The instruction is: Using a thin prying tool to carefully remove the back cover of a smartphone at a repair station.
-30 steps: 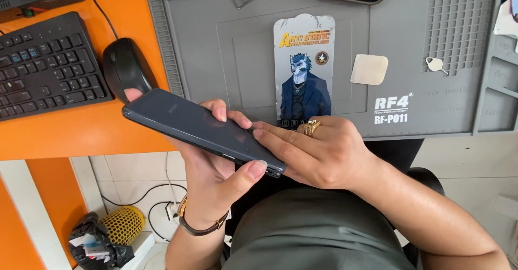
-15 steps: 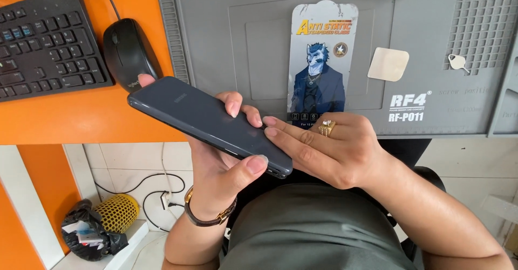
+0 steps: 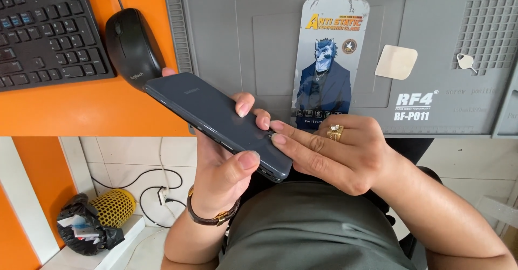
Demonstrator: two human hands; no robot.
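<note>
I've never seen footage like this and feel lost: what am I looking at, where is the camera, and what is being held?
There is no machine here. A camera worn on a person's head looks down at their two bare hands. The left hand grips a dark grey slab-shaped smartphone, back side up; the right hand, wearing a gold ring, touches the phone's lower end with its fingertips. Beyond lies an orange desk with a black keyboard, a black computer mouse and a grey rubber work mat bearing a tall printed card package.
</note>
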